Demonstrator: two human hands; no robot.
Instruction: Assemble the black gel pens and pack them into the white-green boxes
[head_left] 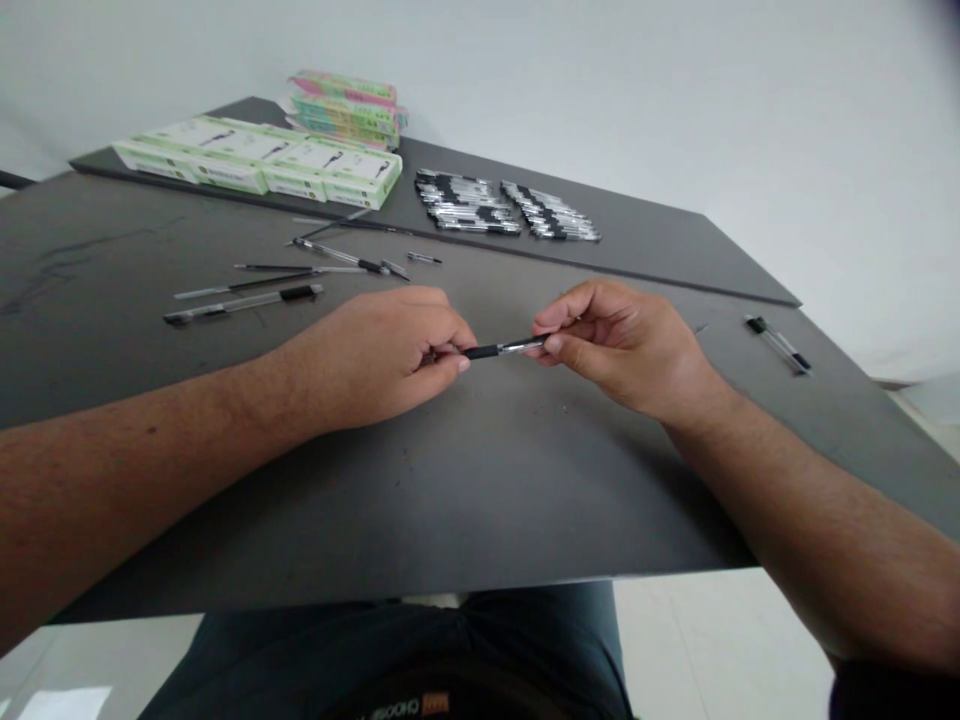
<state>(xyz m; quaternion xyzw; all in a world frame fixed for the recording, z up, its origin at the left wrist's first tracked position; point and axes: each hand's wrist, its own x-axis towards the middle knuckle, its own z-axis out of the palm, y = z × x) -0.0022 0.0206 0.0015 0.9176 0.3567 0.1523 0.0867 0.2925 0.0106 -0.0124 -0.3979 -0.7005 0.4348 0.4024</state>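
A pen (484,352) with a black grip and a clear, shiny section lies level between my two hands, just above the dark table. Its left part is pinched by my left hand (401,350), fingers closed around it. At the other end, my right hand (615,345) grips the pen between thumb and fingertips. Both ends are hidden by the fingers. Beyond my left hand lie a clear pen with a black grip (244,303), thin refills (274,283) and a small pen part (424,258).
Along the back, a raised board (652,235) carries green-white boxes (360,185), colourful packets (345,110) and two piles of pens, one left (469,205) and one right (551,212). To the right lie short pen pieces (780,345). The table's front edge (375,603) is near my lap.
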